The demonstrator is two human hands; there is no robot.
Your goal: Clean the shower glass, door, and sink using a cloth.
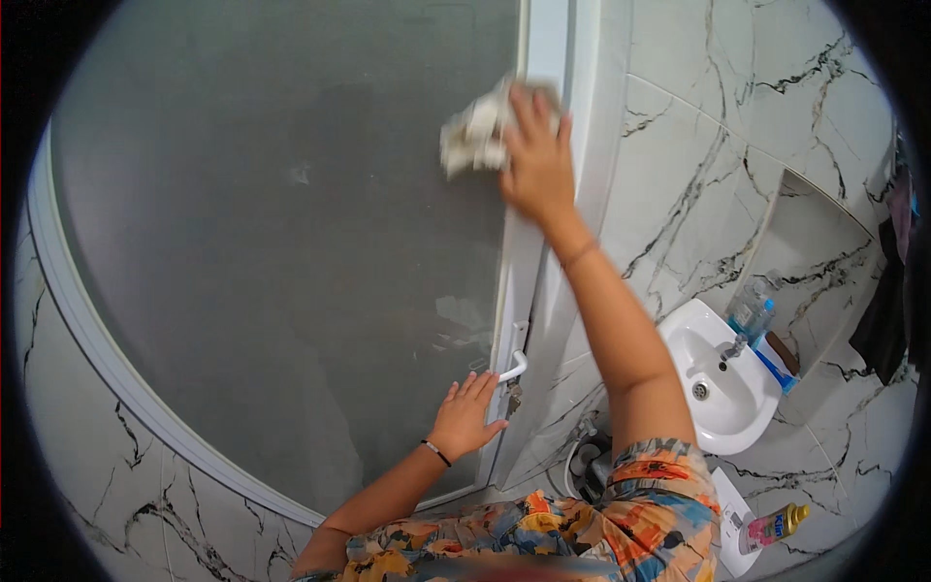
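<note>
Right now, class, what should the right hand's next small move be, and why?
Probably slide the right hand and its cloth down the glass toward the pale patches: the cloth is higher up beside the white frame, while those marks show lower, above the left hand.

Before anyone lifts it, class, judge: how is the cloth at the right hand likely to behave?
The cloth is probably floppy: it bunches into loose, uneven folds. It is likely light, being not much bigger than the right hand on it. It seems unlikely to roll, as it looks crumpled rather than round.
</note>
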